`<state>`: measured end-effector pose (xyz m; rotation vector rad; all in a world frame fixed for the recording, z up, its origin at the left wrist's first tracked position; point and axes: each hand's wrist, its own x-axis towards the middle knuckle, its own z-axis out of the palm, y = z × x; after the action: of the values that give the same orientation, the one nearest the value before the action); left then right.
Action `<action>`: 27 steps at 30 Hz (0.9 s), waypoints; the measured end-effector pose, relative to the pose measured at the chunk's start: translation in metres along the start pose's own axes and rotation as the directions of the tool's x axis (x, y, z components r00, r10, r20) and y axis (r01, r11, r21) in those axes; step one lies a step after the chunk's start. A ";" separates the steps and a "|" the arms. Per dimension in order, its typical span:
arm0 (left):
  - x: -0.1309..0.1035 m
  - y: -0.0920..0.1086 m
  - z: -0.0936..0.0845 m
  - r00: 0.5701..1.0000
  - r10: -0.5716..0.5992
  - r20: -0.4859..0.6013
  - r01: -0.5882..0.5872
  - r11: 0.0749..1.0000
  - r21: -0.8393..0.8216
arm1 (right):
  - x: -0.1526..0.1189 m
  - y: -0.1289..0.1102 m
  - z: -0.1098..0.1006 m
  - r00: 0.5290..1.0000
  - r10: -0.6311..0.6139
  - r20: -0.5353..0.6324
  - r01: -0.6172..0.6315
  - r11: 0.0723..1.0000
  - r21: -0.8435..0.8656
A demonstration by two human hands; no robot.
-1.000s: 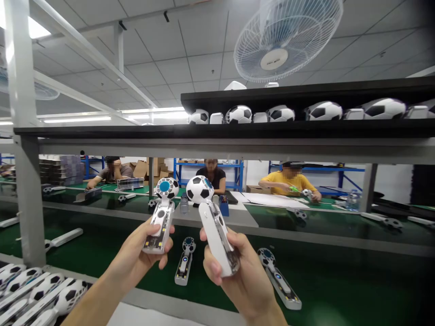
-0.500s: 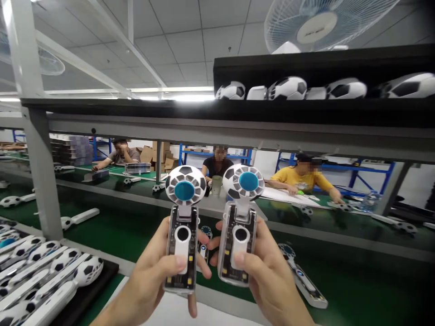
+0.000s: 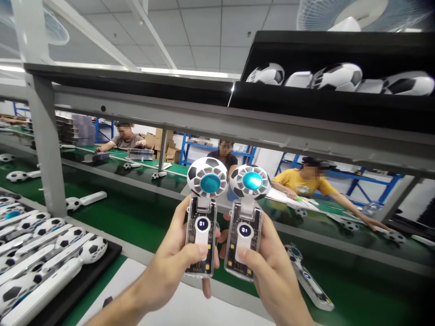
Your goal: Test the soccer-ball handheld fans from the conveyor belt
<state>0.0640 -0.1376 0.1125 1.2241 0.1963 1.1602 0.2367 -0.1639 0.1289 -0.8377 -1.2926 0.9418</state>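
Note:
In my left hand [image 3: 176, 253] is a handheld fan [image 3: 208, 181] with a football-patterned head, a blue centre and a clear-fronted handle. My left thumb presses on the white strip of that handle, and its small round display reads 01. A second handheld fan [image 3: 249, 181] of the same kind is upright in my right hand [image 3: 268, 262], thumb on its strip. Its display also shows 01, and its blue centre shines brightly. The two heads stand side by side, almost touching. My other fingers are partly hidden behind the handles.
Several football fans lie in a black tray [image 3: 112, 256] at the left. Others lie on the green conveyor belt [image 3: 136, 226], one fan [image 3: 309, 278] close on the right. A dark shelf [image 3: 152, 93] crosses above, holding more fans. Co-workers sit beyond, one in a yellow top [image 3: 302, 183].
Both displays have lit up with 01, and the right fan's centre now glows. My hands and the fans sit further right in view. The co-worker in yellow has stretched an arm out to the right.

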 end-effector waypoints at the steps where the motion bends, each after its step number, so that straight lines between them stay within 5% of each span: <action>1: 0.000 0.000 0.000 1.000 0.003 0.009 -0.003 1.000 -0.006 | 0.000 0.000 0.001 1.000 -0.004 -0.001 0.004 1.000 -0.002; 15: 0.001 -0.006 -0.002 0.995 0.019 0.098 -0.017 1.000 -0.019 | -0.001 -0.003 -0.002 0.992 0.059 0.113 -0.073 0.989 0.131; 27: 0.000 -0.008 -0.002 0.999 0.021 0.029 -0.020 0.999 -0.044 | -0.001 0.000 -0.004 0.992 0.084 0.095 -0.098 0.983 0.157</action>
<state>0.0672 -0.1355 0.1055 1.2069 0.1361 1.1577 0.2407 -0.1651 0.1282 -0.7407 -1.2427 1.1521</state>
